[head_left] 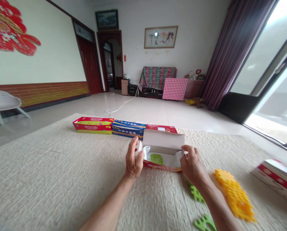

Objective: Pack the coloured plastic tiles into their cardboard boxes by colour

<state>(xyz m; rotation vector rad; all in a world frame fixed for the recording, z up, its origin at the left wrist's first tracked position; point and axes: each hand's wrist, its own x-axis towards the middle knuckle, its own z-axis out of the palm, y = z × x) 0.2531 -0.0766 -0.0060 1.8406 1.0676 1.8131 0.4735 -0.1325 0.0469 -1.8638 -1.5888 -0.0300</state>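
Note:
A red cardboard box point(163, 166) stands on the mat with its lid raised; the inside is whitish. Inside it lie a green interlocking plastic piece point(156, 158) and a crumpled white plastic bag point(146, 151). My left hand point(134, 160) has its thumb and fingers around the flap at the box's left end. At the right end, my right hand point(193, 160) is closed on the edge of the other side flap. Partly covered by my right forearm are green plastic pieces point(196, 193) on the mat. Farther right lies a row of yellow plastic pieces point(235, 194).
Behind the open box stand a red-and-yellow box point(94, 125), a blue box point(129, 129) and another red box point(161, 128). A white-and-red box point(277, 179) sits at the right. A textured beige mat point(61, 173) spreads beneath everything. A white chair point(4, 101) stands at far left.

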